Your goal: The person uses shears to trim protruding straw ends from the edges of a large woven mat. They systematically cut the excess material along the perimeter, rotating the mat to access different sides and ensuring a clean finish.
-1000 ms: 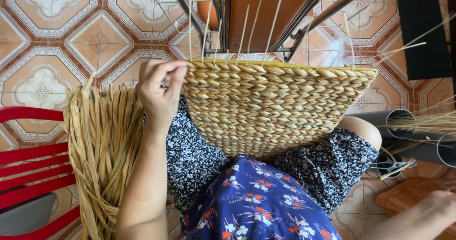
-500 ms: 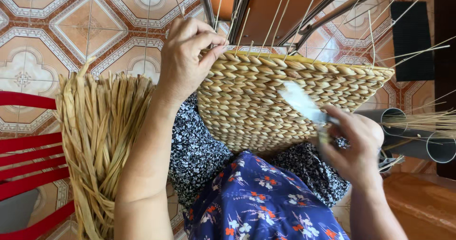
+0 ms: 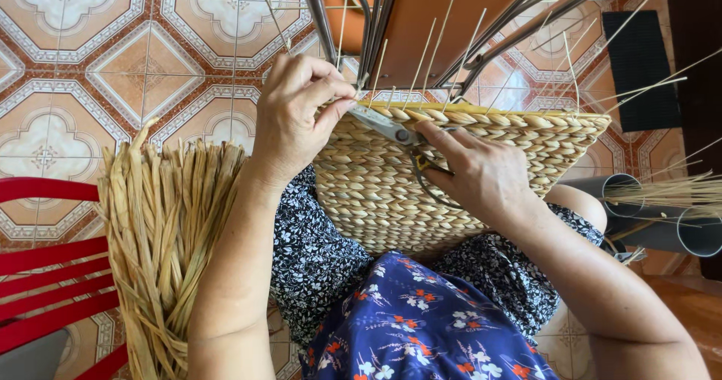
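Scissors lie across the top edge of a woven basket, and that basket serves as the landmark for everything else in the head view. It rests on the person's lap, leaning against dark floral cloth, with thin pale stakes sticking up from its rim. The right hand is clamped on the scissor handles against the front wall of the basket, forefinger stretched along the blades, whose tips point toward the basket's left corner. At that corner the left hand is closed, thumb and fingers pinched together on the rim strands just beside the blade tips; whether a single strand is caught between them cannot be told. Left of the basket a thick bundle of dried straw hangs down, touching the forearm, and beyond it stands a red chair. Behind the basket, metal chair legs and an orange seat underside rise over the patterned floor tiles. Right of the basket lie grey pipes with loose reeds in front of them.
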